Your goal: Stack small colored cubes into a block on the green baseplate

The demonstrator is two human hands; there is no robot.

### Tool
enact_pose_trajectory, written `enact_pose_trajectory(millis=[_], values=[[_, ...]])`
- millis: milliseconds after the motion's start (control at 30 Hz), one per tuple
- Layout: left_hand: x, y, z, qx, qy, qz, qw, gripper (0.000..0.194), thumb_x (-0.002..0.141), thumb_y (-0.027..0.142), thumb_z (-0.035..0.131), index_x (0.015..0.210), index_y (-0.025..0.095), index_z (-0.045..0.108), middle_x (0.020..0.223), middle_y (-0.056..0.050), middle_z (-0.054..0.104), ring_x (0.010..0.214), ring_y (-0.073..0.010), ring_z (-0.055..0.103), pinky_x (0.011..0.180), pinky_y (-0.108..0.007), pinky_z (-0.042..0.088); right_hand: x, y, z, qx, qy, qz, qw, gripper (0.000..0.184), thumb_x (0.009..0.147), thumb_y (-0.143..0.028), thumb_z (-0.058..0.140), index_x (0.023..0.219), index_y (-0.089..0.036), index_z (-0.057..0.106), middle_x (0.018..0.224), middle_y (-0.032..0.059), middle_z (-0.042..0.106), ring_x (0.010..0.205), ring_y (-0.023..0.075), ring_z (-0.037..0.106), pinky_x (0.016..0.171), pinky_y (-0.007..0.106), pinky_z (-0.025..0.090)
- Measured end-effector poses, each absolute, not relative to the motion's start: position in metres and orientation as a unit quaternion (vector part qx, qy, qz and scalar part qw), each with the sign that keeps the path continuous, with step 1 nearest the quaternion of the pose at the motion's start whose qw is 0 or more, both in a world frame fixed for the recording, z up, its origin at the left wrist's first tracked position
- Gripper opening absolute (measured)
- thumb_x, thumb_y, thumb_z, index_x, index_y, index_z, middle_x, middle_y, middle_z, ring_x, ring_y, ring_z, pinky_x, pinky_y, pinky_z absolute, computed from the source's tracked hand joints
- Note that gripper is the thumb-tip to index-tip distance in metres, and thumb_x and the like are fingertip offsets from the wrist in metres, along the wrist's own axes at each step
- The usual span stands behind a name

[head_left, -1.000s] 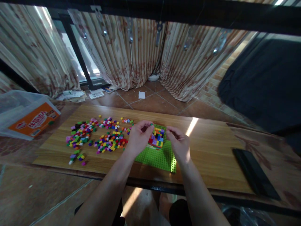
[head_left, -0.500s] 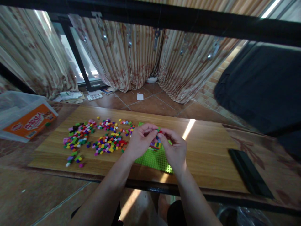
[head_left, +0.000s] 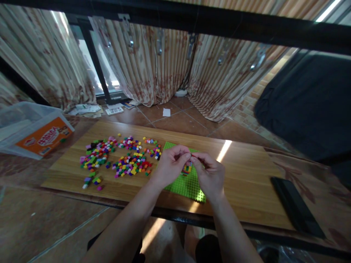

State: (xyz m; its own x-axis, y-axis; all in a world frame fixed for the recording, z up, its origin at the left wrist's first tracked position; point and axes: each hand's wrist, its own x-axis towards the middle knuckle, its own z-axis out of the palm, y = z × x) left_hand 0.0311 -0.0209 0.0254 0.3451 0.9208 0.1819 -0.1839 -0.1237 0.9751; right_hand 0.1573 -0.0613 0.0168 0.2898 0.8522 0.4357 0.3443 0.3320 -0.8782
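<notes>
Above the green studded baseplate, my left hand and my right hand meet with their fingertips pinched together. Between them are small building bricks; a bit of red shows at the right fingertips, while the fingers cover the rest. Just below, a small stack of multicoloured bricks stands on the baseplate, partly hidden by my hands. Loose bricks of many colours lie in heaps on the wooden board to the left.
A clear plastic box with an orange label stands at the left end. The wooden board carries the bricks and baseplate. A dark flat object lies at its right edge. Curtains hang behind, with papers on the floor.
The view has shifted a little, so the whole scene sits slightly further right. Both hands stay pinched together over the baseplate; the green and blue bits between the fingertips are now hidden.
</notes>
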Motion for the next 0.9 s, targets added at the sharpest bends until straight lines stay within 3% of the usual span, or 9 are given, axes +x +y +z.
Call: enact_pose_trajectory(millis=[233,367,600,767,900], values=[[0.004,0.003,0.035,0.413,0.377,0.608,0.563,0.019,0.071,0.031,0.071,0.075,0.015,0.061,0.063,0.002,0.063,0.055,-0.0077,0.058,0.058,-0.021,0.049,0.176,-0.057,0.02,-0.542,-0.418,0.216,0.696,0.008,0.069,-0.025,0.074,0.076,-0.02,0.072,0.069,0.0005,0.07,0.062,0.0136,0.063,0.061,0.028,0.053],[-0.006,0.01,0.038,0.355,0.384,0.623,0.582,0.023,0.066,0.031,0.074,0.074,0.015,0.061,0.064,0.002,0.063,0.055,-0.0078,0.058,0.058,-0.02,0.048,0.181,-0.051,0.014,-0.534,-0.372,0.246,0.718,0.01,0.066,-0.024,0.076,0.074,-0.019,0.072,0.064,-0.0012,0.068,0.056,0.0115,0.06,0.053,0.025,0.05],[0.006,0.002,0.033,0.379,0.394,0.588,0.596,0.019,0.066,0.029,0.073,0.074,0.015,0.063,0.063,0.002,0.063,0.051,-0.0071,0.055,0.054,-0.02,0.045,0.174,-0.054,0.007,-0.594,-0.458,0.217,0.625,0.018,0.076,-0.031,0.067,0.088,-0.019,0.073,0.078,0.0024,0.073,0.064,0.0152,0.067,0.061,0.029,0.055],[0.005,0.002,0.033,0.383,0.396,0.585,0.595,0.018,0.068,0.028,0.072,0.073,0.014,0.062,0.064,0.001,0.064,0.051,-0.0063,0.054,0.052,-0.019,0.043,0.179,-0.057,0.005,-0.619,-0.526,0.179,0.555,0.02,0.085,-0.035,0.059,0.092,-0.02,0.07,0.083,0.003,0.073,0.069,0.0169,0.071,0.063,0.028,0.055],[0.005,0.001,0.033,0.389,0.4,0.583,0.59,0.016,0.069,0.028,0.07,0.073,0.014,0.062,0.063,0.002,0.063,0.05,-0.0057,0.053,0.051,-0.018,0.041,0.178,-0.056,0.004,-0.624,-0.569,0.125,0.521,0.017,0.087,-0.032,0.057,0.091,-0.022,0.07,0.086,0.0029,0.073,0.079,0.0174,0.069,0.074,0.031,0.053]])
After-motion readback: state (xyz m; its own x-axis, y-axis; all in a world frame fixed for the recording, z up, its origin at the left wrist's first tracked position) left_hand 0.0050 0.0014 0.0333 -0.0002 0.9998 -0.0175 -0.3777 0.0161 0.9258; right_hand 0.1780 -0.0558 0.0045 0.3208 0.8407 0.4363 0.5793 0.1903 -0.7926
